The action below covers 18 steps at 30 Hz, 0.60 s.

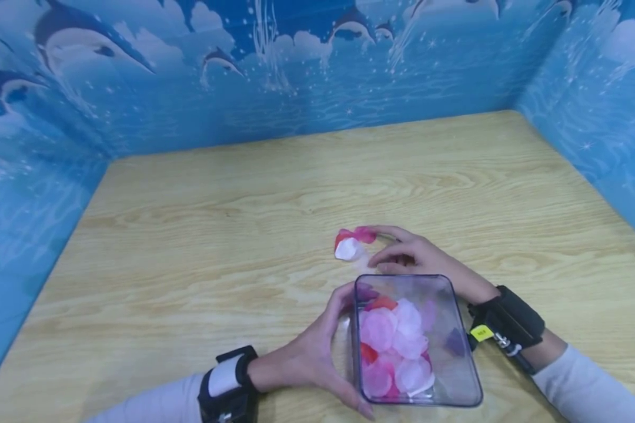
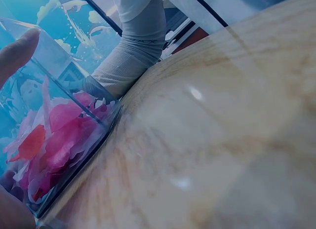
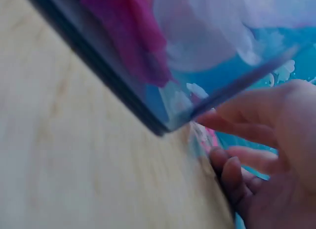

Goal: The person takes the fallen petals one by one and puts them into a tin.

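Note:
A clear plastic box (image 1: pixel 455 364) with a dark rim stands on the table, holding pink, white and red petals (image 1: pixel 397 341). My left hand (image 1: pixel 317 346) grips it from the left, thumb (image 2: pixel 19 54) along one side and fingers at the far corner, partly hidden behind the wall. Just beyond the box, my right hand (image 1: pixel 413 252) reaches over the tabletop with its fingers loosely bent. Its index fingertip meets a deep pink petal (image 1: pixel 365 235) in a small loose group. A white petal (image 1: pixel 347 249) and a red one lie beside that.
The wood-grain table (image 1: pixel 201 235) spreads around the box. Blue cloth walls (image 1: pixel 307 82) printed with dolphins rise along its back and sides. Black straps with devices (image 1: pixel 508 317) sit on both wrists.

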Each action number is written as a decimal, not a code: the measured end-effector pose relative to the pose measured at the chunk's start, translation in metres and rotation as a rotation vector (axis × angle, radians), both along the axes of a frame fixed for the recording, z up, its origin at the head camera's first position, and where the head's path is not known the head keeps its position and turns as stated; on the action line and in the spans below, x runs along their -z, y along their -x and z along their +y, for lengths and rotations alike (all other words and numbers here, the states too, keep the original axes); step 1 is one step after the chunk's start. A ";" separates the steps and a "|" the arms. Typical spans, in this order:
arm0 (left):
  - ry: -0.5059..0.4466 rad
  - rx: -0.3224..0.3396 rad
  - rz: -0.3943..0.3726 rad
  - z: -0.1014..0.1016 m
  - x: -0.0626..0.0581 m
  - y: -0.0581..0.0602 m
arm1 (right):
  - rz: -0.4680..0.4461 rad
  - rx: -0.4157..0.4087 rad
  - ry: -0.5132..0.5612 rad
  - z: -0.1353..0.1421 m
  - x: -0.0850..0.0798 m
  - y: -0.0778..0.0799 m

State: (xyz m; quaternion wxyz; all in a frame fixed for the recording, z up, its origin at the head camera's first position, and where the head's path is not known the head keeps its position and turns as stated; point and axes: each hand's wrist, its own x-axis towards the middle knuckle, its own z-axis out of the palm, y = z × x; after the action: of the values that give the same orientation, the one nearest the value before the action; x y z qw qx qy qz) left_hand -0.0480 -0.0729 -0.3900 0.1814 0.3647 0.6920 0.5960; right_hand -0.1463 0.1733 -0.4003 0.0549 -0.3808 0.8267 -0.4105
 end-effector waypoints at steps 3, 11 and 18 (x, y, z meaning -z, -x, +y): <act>0.011 -0.003 -0.004 0.000 -0.001 0.000 | 0.007 -0.065 -0.072 0.000 -0.002 -0.003; -0.020 0.015 0.056 0.000 -0.018 -0.001 | 0.219 -0.078 -0.049 -0.007 0.000 0.000; -0.025 0.016 0.036 0.000 0.002 0.001 | 0.110 0.174 0.132 -0.003 -0.006 -0.006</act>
State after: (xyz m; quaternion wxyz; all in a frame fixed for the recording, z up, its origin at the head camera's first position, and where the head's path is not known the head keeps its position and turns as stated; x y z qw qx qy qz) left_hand -0.0485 -0.0731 -0.3919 0.1690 0.3830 0.6847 0.5966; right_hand -0.1399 0.1698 -0.3947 -0.0515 -0.3323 0.8296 -0.4457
